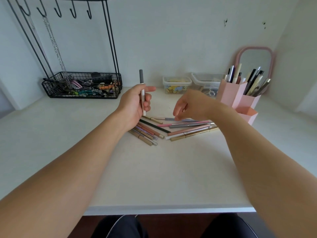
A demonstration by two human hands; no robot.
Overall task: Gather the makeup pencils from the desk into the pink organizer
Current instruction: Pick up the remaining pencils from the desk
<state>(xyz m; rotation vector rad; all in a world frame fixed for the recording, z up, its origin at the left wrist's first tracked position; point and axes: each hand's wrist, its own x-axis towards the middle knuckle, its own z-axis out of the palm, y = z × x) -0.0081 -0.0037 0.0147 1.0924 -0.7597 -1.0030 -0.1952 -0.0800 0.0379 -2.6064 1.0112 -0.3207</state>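
Note:
Several makeup pencils (181,127) lie in a loose V-shaped heap on the white desk (154,169). My left hand (135,103) holds one white pencil with a grey cap (142,86) upright above the heap's left side. My right hand (188,107) hovers over the heap's right side, fingertips curled down onto a grey-blue pencil (173,119); whether it grips that pencil is unclear. The pink organizer (238,98) stands at the right rear of the desk with several pencils standing in its compartments.
A black wire basket (80,86) with hooks and a hanging chain sits at the back left. Two clear plastic boxes (176,84) stand against the wall. A pink-framed mirror (253,60) leans behind the organizer. The desk's front edge is close to my lap.

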